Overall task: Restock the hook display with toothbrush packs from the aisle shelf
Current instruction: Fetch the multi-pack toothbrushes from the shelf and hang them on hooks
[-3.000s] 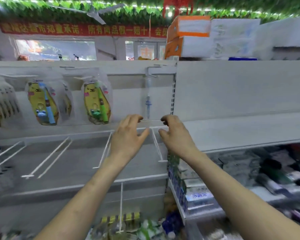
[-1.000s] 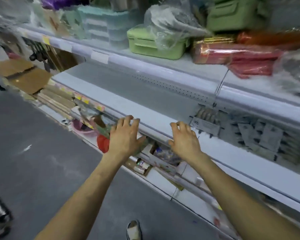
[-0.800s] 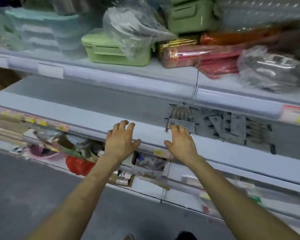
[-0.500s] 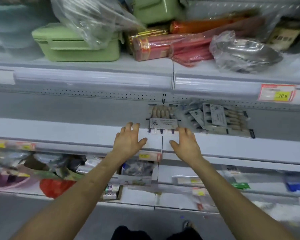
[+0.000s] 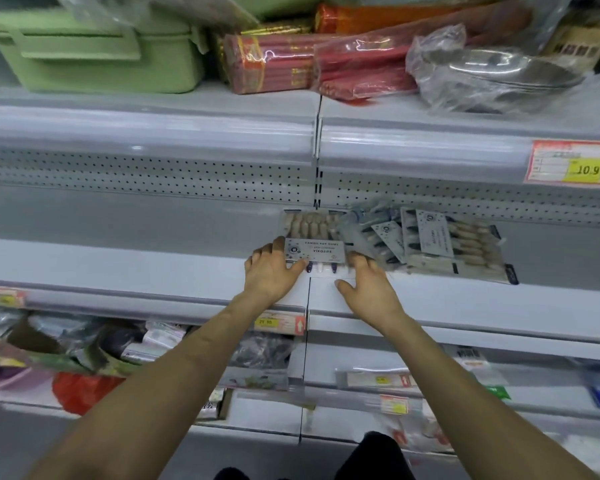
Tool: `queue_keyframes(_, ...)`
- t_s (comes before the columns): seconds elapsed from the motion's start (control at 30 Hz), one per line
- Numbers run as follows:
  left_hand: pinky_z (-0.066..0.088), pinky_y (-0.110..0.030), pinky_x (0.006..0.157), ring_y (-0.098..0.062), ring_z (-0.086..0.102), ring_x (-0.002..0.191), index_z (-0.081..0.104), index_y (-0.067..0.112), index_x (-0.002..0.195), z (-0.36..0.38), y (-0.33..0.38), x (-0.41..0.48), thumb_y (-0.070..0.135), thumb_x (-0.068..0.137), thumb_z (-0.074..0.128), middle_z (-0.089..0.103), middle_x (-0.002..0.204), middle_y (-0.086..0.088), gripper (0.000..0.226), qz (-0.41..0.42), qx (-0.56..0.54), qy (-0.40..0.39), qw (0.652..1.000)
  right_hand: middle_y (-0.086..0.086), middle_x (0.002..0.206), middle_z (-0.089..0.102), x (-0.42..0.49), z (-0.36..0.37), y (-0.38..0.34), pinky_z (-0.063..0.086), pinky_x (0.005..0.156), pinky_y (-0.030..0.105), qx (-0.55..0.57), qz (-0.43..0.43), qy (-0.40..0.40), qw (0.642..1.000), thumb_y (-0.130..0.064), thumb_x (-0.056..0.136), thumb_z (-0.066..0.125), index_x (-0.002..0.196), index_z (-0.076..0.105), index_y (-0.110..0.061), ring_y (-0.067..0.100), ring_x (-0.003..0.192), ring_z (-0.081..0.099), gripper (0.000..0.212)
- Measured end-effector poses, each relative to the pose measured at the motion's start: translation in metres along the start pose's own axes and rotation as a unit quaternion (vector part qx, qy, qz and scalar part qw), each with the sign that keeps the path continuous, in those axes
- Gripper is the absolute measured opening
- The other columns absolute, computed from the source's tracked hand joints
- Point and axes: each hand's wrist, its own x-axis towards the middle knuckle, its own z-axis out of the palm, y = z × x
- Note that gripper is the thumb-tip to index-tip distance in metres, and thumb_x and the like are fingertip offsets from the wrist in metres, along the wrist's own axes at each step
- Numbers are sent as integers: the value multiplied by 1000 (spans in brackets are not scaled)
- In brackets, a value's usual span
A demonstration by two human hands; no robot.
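Both sides of the toothbrush pack (image 5: pixel 314 249), lying on the aisle shelf (image 5: pixel 153 265), are bracketed: left grip (image 5: pixel 271 275) open against its left edge, right grip (image 5: pixel 369 287) open at its right. I'd pinch evenly and lift it flat, clear of the neighbouring packs (image 5: pixel 430 240).

**Hands arrive at the front toothbrush pack**

Three seconds ago both hands were at the wire hooks of the display. The view has since swung round to the aisle shelf (image 5: pixel 118 261) (a blurred sweep on the way). Half a second ago the hands were just short of the front toothbrush pack (image 5: pixel 314 237). Now the left hand (image 5: pixel 272 271) touches its left edge, thumb across the card's lower edge. The right hand (image 5: pixel 368 285) has closed in beside the lower right corner, fingers straight.
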Motion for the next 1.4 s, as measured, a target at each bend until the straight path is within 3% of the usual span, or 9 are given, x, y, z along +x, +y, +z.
queue_keyframes(0.17, 46, -53, 109, -37, 51, 132, 34, 24, 154, 2, 5, 13, 67, 80, 67, 58, 141, -12, 91, -67, -177, -16, 982, 13, 158, 43, 3, -2, 6, 39, 115, 41, -3, -9, -19, 1000, -34, 101, 62, 159, 33, -14, 30, 145, 41, 69)
queue_keyframes(0.3, 59, -44, 89, -29, 66, 108, 38, 23, 149, -4, 4, 24, 49, 67, 85, 58, 134, -13, 97, -130, -394, -6, 910, 13, 152, 49, 8, -6, 10, 42, 110, 40, -6, -17, -16, 1000, -34, 100, 62, 158, 35, -16, 30, 139, 45, 66)
queue_keyframes(0.4, 52, -34, 66, -25, 66, 80, 38, 8, 150, -10, 7, 29, 23, 84, 87, 66, 122, -18, 83, -150, -402, 4, 903, 13, 148, 50, 9, -7, 12, 42, 108, 40, -4, -20, -11, 1000, -33, 101, 61, 157, 36, -16, 31, 137, 46, 63)
queue_keyframes(0.57, 52, -34, 62, -22, 67, 79, 53, 3, 126, -16, 14, 34, 17, 81, 91, 71, 101, -9, 60, -177, -359, -19, 916, 14, 134, 55, 12, -10, 18, 45, 97, 38, -4, -23, -8, 1000, -30, 102, 59, 146, 45, -13, 34, 127, 52, 49)
queue_keyframes(0.67, 56, -35, 64, -29, 72, 88, 70, 1, 107, -21, 10, 35, 9, 79, 90, 78, 99, -10, 36, -172, -363, -49, 914, 16, 145, 51, 14, -23, 24, 46, 101, 41, 5, -26, 12, 1000, -27, 102, 59, 153, 40, -15, 36, 131, 50, 56)
queue_keyframes(0.8, 61, -50, 92, -32, 77, 95, 74, 6, 97, -25, 3, 33, 0, 76, 88, 80, 98, -12, 26, -174, -389, -52, 903, 18, 145, 51, 20, -46, 49, 50, 101, 44, 23, -24, 100, 994, -17, 99, 60, 147, 49, -9, 38, 128, 51, 50)
queue_keyframes(0.97, 61, -40, 80, -32, 78, 94, 72, 0, 105, -28, 2, 28, -11, 81, 78, 79, 101, -17, 27, -176, -440, -55, 879, 24, 141, 53, 23, -69, 100, 49, 103, 50, 1, 24, 196, 980, -12, 95, 62, 143, 51, -2, 43, 130, 47, 50)
queue_keyframes(1.2, 60, -47, 94, -34, 75, 104, 71, -3, 113, -27, 1, 28, -19, 85, 66, 77, 111, -20, 33, -187, -464, -49, 865, 15, 167, 25, 31, -82, 143, 24, 124, 49, -142, 57, 96, 984, -51, 97, 59, 162, 25, -19, 35, 152, 23, 80)
queue_keyframes(1.4, 58, -45, 98, -34, 73, 107, 72, -4, 108, -27, 1, 21, -19, 80, 70, 76, 110, -19, 32, -198, -457, -26, 867, 16, 160, 35, 30, -73, 134, 33, 120, 51, -116, 62, 121, 984, -67, 92, 61, 153, 41, -27, 40, 145, 34, 76)
